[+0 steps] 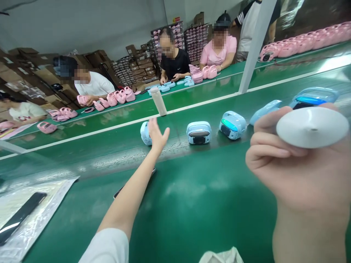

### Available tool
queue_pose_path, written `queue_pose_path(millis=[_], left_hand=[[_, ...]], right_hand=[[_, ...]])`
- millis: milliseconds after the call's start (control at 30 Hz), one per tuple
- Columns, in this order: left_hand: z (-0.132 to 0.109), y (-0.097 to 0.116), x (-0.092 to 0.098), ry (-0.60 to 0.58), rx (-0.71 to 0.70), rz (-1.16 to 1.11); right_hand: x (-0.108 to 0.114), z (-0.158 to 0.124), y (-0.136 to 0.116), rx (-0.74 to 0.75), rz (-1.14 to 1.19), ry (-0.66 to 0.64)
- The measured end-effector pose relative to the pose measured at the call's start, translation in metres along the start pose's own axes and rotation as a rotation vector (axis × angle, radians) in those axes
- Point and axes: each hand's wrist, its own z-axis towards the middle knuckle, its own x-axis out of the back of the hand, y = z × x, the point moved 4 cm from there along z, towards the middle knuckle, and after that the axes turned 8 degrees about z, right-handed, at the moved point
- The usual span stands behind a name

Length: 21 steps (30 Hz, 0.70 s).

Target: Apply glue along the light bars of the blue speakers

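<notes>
My left hand (157, 136) is stretched far out over the green belt (192, 204), fingers spread, right beside a light blue device (145, 133) that it touches or nearly touches. More light blue devices follow on the belt: one in the middle (198, 132), another (232, 125) to its right. My right hand (290, 164) is close to the camera, fingers curled round a white round disc-shaped part (312, 127).
A beige bottle (159, 101) stands beyond the belt. Several people sit across the line with pink devices (120, 96). A white post (255, 47) rises at the right. A dark flat item lies on a plastic bag (30, 215) at the left. Cardboard boxes stack behind.
</notes>
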Motion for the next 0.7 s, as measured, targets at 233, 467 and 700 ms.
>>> queue_pose_path(millis=[233,467,700], left_hand=[[0.014,0.029,-0.064,-0.345,-0.118,-0.02],[0.006,0.026,-0.044,-0.4,-0.188,-0.051],[-0.039,0.05,-0.015,-0.093,-0.146,-0.335]], right_hand=[[-0.004,-0.005,0.008,-0.059,0.042,0.066],[-0.003,-0.004,0.01,-0.053,0.052,0.054],[-0.003,-0.01,0.014,-0.102,-0.007,-0.124]])
